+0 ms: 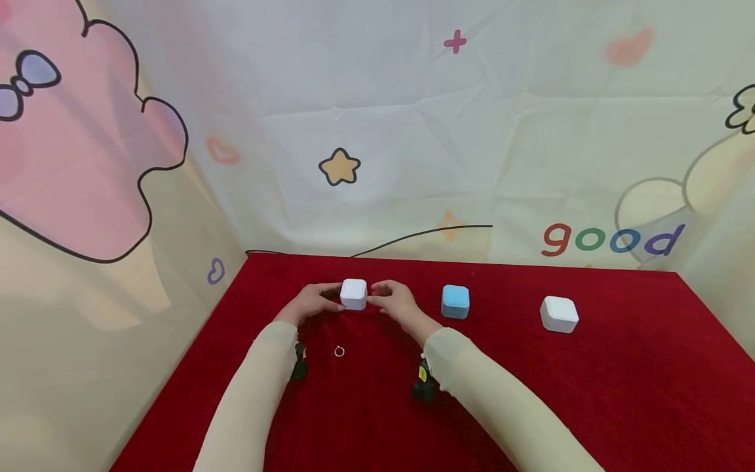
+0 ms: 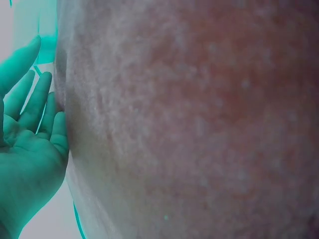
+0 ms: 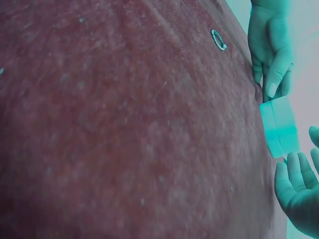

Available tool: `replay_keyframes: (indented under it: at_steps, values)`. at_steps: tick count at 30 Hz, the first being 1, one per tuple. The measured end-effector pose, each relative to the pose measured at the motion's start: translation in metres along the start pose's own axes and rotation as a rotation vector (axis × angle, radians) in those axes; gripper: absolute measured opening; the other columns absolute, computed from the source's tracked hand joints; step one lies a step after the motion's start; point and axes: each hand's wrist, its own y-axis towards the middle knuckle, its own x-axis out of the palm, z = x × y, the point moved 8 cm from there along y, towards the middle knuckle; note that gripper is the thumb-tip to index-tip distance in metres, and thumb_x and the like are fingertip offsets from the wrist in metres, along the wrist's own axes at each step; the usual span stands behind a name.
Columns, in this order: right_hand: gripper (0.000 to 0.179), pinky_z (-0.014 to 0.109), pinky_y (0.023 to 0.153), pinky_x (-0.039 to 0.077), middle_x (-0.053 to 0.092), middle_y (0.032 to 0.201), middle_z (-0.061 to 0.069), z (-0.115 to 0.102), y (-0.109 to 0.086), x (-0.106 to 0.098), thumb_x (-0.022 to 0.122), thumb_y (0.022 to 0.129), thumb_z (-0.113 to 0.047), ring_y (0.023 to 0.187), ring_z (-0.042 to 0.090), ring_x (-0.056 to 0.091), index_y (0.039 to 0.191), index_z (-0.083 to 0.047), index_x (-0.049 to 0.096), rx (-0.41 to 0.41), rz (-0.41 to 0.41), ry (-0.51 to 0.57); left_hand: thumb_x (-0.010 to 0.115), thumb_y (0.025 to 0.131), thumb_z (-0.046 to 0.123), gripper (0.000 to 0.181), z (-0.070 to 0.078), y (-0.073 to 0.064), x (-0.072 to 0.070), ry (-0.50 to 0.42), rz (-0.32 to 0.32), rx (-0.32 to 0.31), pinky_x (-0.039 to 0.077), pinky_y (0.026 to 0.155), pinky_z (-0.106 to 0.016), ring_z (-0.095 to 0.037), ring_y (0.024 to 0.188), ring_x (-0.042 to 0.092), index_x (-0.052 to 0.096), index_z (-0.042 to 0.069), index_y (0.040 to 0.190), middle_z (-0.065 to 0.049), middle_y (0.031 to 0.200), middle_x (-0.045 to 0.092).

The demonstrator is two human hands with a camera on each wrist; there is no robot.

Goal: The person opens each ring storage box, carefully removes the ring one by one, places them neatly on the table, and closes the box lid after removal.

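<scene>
A small white box (image 1: pixel 354 294) with rounded corners and a seam around its side sits on the red cloth between my two hands. My left hand (image 1: pixel 310 302) is at its left side, thumb and fingertips right at the face, fingers loosely extended. On the other side my right hand (image 1: pixel 395 303) has its fingertips close to the box, with a relaxed bend. In the right wrist view the white box (image 3: pixel 279 127) looks tinted cyan and stands between both hands. A small metal ring (image 1: pixel 339 351) lies on the cloth nearer to me.
To the right stand a light blue box (image 1: pixel 455 301) and, farther along, another white box (image 1: pixel 559 314). The red cloth (image 1: pixel 625 387) covers the table. A printed curtain (image 1: pixel 413 144) hangs behind its far edge and at the left side.
</scene>
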Motion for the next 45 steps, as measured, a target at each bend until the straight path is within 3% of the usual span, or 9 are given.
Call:
replay_keyframes:
  at_steps: [6,12,21,27,34,45]
  values:
    - [0.033,0.039,0.098,0.059,0.065,0.133,0.017,0.002,-0.007,-0.008,0.065,0.100,-0.017,0.117,0.030,0.065,0.131,-0.004,0.064,0.026,-0.021,-0.016,0.067,0.096,0.012,0.061,-0.005,-0.004,-0.003,-0.027,0.017,-0.006,0.036,0.123,-0.054,-0.038,0.147,0.044,0.046,0.004,0.153,-0.022,0.156,0.049]
    - [0.029,0.037,0.097,0.059,0.068,0.129,0.016,0.000,-0.011,-0.013,0.063,0.102,-0.019,0.112,0.028,0.067,0.127,-0.005,0.067,0.039,-0.054,-0.033,0.063,0.099,0.013,0.052,-0.005,-0.012,-0.010,-0.003,0.094,-0.023,0.041,0.120,-0.054,-0.039,0.141,0.050,0.052,0.003,0.148,-0.023,0.150,0.055]
    - [0.033,0.042,0.101,0.058,0.065,0.134,0.018,-0.010,-0.024,-0.027,0.062,0.102,-0.018,0.118,0.032,0.067,0.131,-0.003,0.064,0.000,-0.092,-0.053,0.057,0.102,0.008,0.041,0.005,-0.026,-0.023,-0.052,0.138,-0.008,0.049,0.112,-0.049,-0.038,0.130,0.059,0.057,-0.001,0.143,-0.026,0.139,0.063]
    - [0.034,0.040,0.100,0.058,0.064,0.136,0.018,-0.015,-0.033,-0.041,0.060,0.103,-0.019,0.120,0.032,0.066,0.133,-0.002,0.062,-0.018,-0.110,-0.036,0.060,0.102,0.012,0.042,0.005,-0.031,-0.031,-0.080,0.161,-0.021,0.050,0.112,-0.048,-0.035,0.125,0.060,0.058,0.003,0.143,-0.022,0.139,0.063]
    - [0.038,0.040,0.100,0.058,0.063,0.137,0.019,-0.018,-0.044,-0.059,0.059,0.104,-0.020,0.121,0.032,0.064,0.136,0.000,0.058,-0.035,-0.116,-0.020,0.060,0.102,0.015,0.043,0.014,-0.041,-0.035,-0.083,0.165,0.004,0.048,0.114,-0.050,-0.036,0.127,0.059,0.056,0.004,0.144,-0.022,0.141,0.061]
    - [0.040,0.039,0.100,0.057,0.060,0.137,0.022,-0.024,-0.058,-0.084,0.056,0.105,-0.018,0.121,0.032,0.063,0.138,0.003,0.055,-0.096,-0.131,0.009,0.061,0.101,0.015,0.046,0.033,-0.055,-0.030,-0.087,0.116,0.057,0.048,0.114,-0.051,-0.036,0.132,0.056,0.055,0.006,0.146,-0.020,0.143,0.061]
